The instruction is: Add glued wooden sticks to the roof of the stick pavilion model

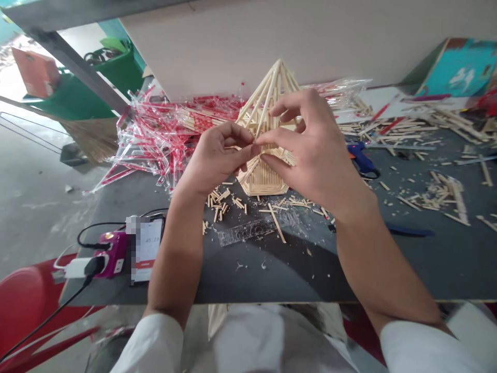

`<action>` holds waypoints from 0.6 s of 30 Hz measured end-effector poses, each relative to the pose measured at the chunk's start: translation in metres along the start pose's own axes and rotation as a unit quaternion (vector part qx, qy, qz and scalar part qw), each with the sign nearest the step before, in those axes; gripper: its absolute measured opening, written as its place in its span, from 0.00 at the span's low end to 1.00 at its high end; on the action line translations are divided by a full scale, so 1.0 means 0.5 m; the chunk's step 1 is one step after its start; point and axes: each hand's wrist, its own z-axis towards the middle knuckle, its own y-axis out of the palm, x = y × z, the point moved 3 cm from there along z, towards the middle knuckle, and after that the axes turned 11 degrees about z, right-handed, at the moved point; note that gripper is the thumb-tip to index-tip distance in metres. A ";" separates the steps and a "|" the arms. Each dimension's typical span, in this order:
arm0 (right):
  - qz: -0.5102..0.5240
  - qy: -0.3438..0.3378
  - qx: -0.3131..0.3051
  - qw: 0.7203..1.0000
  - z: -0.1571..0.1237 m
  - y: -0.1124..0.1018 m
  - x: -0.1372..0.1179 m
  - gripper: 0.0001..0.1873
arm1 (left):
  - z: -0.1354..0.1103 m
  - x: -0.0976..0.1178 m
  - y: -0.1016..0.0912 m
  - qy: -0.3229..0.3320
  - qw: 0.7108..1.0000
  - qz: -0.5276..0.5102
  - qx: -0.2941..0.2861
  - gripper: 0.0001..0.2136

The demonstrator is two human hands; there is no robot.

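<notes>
While gripping the stick pyramid (267, 101) from both sides: left hand (215, 155), right hand (306, 145), forearms (179, 254) angled inward; beneath, dark bench (272, 272), offcuts (222, 201), concrete floor (39, 207) beyond.

Our left hand (219, 155) and our right hand (306, 145) are raised in front of us, fingers curled, the fingertips (254, 147) of each almost meeting. Our bare forearms (178, 254) angle inward from white sleeves (151, 344).

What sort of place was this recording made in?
Probably a small craft workshop. A dark workbench is littered with wooden stick offcuts, a glue gun lies on it, and torn red-printed plastic wrappers are heaped behind a stick model.
</notes>
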 end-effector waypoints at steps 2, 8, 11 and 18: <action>0.004 -0.008 0.014 1.000 0.001 0.002 0.002 0.10 | 0.000 0.001 0.000 0.002 1.000 0.001 0.001 0.08; -0.017 -0.028 0.024 0.999 0.002 0.004 0.004 0.06 | -0.001 0.001 -0.002 0.008 1.000 0.016 0.003 0.07; -0.031 -0.036 0.022 0.999 0.002 0.006 0.006 0.06 | -0.001 0.000 -0.001 0.009 1.000 0.020 0.002 0.07; -0.007 -0.033 0.017 0.999 0.001 0.009 0.012 0.24 | -0.002 0.008 0.002 -0.001 1.000 0.012 0.025 0.07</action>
